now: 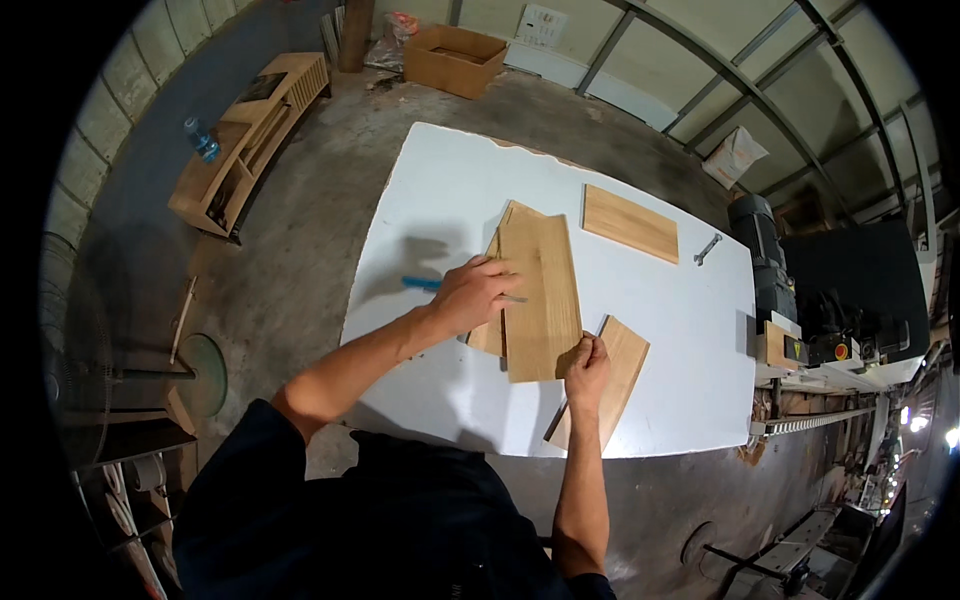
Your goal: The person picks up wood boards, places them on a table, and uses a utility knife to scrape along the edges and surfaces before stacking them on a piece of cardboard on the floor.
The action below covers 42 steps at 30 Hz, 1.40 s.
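My left hand (474,294) is closed around a blue-handled tool (421,284). Its thin metal end sticks out past my fingers over a wooden board (541,335); its exact kind is hard to make out. My right hand (587,370) pinches the lower right corner of that board, which is tilted above the table. Partly hidden beneath it and my left hand lies another wooden piece (487,338). Beside my right hand, a third board (625,368) rests on the white tabletop (690,350), partly covered by my wrist.
Farther back on the table are another board (630,222) and a wrench (708,249). A machine with a motor (755,225) stands against the right edge. Beyond the table's left side is a wooden cabinet (250,140) with a water bottle (201,138); a cardboard box (453,62) sits behind.
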{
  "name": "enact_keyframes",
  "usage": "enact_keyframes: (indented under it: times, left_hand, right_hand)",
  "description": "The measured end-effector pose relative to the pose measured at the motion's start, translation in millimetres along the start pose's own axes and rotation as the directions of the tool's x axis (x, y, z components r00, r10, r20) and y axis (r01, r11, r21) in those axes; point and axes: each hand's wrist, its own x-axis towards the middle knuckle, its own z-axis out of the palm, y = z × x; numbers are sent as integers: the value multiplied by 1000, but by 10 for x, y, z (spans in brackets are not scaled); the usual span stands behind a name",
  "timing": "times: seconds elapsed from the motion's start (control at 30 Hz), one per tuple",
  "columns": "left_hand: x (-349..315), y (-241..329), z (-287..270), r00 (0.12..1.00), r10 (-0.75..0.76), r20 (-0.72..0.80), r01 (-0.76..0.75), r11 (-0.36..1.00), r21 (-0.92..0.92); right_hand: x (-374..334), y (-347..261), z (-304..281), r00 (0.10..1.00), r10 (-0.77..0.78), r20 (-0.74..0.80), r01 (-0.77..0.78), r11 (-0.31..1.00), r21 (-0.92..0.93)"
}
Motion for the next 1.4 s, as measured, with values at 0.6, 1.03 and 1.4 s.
enact_keyframes:
  times: [0.6,1.03,1.4]
  left_hand:
    - [-146,306,-154,655,-319,685,742,440,-505]
    - [-365,7,92,592,-499,632,805,329,-494]
    - [-441,-466,-25,525,-559,642,773,-2,-634]
  right_hand:
    - [-315,104,-814,990,127,-57,-76,833,547]
    - [-607,33,248,962,200,188,-273,630,727]
    - [-439,4,298,878,335,341,-476,678,560]
